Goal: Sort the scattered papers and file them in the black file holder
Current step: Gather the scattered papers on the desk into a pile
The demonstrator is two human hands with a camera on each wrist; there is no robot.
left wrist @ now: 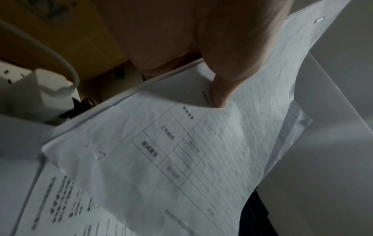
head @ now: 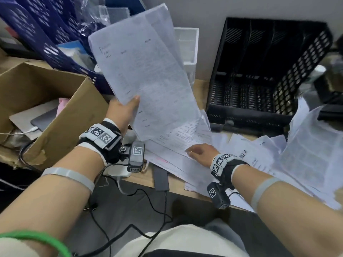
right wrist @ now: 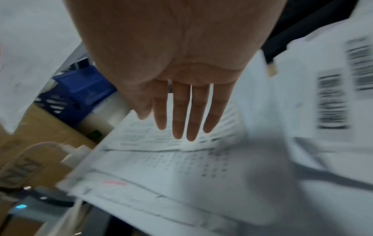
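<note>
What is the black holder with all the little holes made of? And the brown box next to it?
The black file holder looks like moulded plastic: matt, with neat rows of holes in its walls. It could be coated metal mesh; the pictures leave that open. The brown box looks like cardboard: dull brown, with bent flaps and a worn, torn lower edge.

Grey wall behind wooden desk. Open cardboard box at left, blue perforated bins behind it. White organiser against wall. Dark floor below.
</note>
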